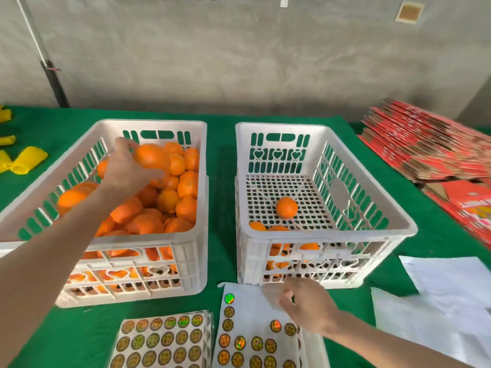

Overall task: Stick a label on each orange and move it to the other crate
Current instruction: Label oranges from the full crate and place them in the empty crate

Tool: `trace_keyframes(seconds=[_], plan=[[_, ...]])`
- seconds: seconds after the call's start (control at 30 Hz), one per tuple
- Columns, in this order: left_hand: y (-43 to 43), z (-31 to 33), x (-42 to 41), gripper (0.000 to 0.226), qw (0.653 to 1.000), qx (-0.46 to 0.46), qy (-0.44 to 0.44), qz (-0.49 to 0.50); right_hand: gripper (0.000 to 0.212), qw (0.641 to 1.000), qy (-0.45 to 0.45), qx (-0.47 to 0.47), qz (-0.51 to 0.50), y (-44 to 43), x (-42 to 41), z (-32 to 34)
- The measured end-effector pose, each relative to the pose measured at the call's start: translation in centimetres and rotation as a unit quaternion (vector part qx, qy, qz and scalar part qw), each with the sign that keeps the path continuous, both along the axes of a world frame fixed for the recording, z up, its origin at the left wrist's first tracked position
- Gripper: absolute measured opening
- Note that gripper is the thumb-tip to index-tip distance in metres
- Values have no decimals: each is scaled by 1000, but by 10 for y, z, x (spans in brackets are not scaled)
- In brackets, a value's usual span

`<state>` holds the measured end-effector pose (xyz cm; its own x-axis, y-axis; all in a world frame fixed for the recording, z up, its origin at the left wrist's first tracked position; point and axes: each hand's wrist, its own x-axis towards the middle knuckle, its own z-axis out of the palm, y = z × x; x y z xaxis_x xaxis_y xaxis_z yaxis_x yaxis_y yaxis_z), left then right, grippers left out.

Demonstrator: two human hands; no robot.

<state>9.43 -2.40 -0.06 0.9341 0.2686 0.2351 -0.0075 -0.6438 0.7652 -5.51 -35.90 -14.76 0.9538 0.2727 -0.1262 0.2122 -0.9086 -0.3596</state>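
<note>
Two white slotted crates stand side by side on a green cloth. The left crate (148,245) is piled with oranges. My left hand (127,168) reaches into it and grips one orange (151,156) above the pile. The right crate (372,197) holds one orange (286,207) on its perforated floor and a few more against its near wall. My right hand (308,306) hovers over a partly used sheet of round shiny labels (255,330), its fingertips pinching at something small and dark; whether that is a label I cannot tell.
A full label sheet stack (162,338) lies left of the used one. Empty white backing sheets (441,309) lie at the right. Flat red cartons (425,144) are stacked at the far right, yellow foam nets (21,160) at the far left.
</note>
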Motion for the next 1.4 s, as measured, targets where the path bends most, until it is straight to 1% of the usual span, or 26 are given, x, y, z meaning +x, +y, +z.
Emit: trace_keyframes(seconds=[0.03,0.07,0.13,0.2,0.27,0.3,0.33,0.4,0.47,0.53,0.57,0.67,0.7,0.77,0.83,0.9,0.97,1.03,1.1,1.17,1.27,1.33,1.4], plan=[[0,2,-8,66,999,-26,-26,-16,30,999,26,-28,-39,-6,0,-11],[-3,4,-20,67,997,-40,-38,-47,36,995,50,-36,-73,-9,2,-20],[-17,10,-56,71,984,-105,-44,-138,45,988,82,-15,-128,-8,4,-33],[-37,11,-96,76,958,-167,-15,-232,45,981,91,16,-169,-2,4,-42],[-57,-3,-127,85,939,-194,26,-284,37,975,78,42,-202,5,3,-48],[-67,-16,-138,81,934,-207,51,-287,30,970,68,69,-222,9,2,-51],[-78,-31,-148,78,932,-210,86,-283,23,961,62,117,-244,11,0,-52],[-94,-61,-161,77,921,-226,166,-269,24,928,68,242,-273,13,-4,-49],[-102,-82,-167,78,904,-243,239,-260,26,900,69,336,-271,11,-9,-41],[-106,-93,-167,80,885,-233,285,-283,26,887,58,390,-238,9,-14,-30],[-109,-96,-166,79,878,-213,299,-306,27,885,54,410,-216,8,-15,-24],[-124,-98,-153,85,855,-86,335,-386,26,877,47,450,-160,11,-17,-8],[-129,-95,-148,81,850,-44,338,-401,26,872,47,464,-151,13,-17,-4],[-138,-86,-141,80,848,-5,343,-403,27,864,62,479,-140,12,-18,3],[-138,-78,-137,89,846,-28,341,-409,22,856,109,485,-142,4,-20,7],[-133,-78,-133,89,844,-47,339,-414,17,854,168,473,-140,-8,-23,9],[-131,-77,-131,85,847,-53,343,-403,23,863,195,450,-117,-16,-25,7],[-131,-77,-130,77,850,-64,356,-383,29,880,186,426,-101,-15,-26,6],[-132,-75,-130,61,848,-71,369,-373,30,897,151,402,-102,-10,-27,4],[-133,-74,-128,49,849,-70,381,-359,29,905,122,393,-109,-7,-28,1],[-133,-80,-126,55,849,-59,381,-361,30,894,128,417,-106,-7,-31,-3],[-134,-86,-125,53,847,-47,379,-369,29,887,149,422,-114,-9,-35,-5],[-135,-92,-124,59,843,-25,385,-375,25,883,157,429,-110,-10,-39,-4]])
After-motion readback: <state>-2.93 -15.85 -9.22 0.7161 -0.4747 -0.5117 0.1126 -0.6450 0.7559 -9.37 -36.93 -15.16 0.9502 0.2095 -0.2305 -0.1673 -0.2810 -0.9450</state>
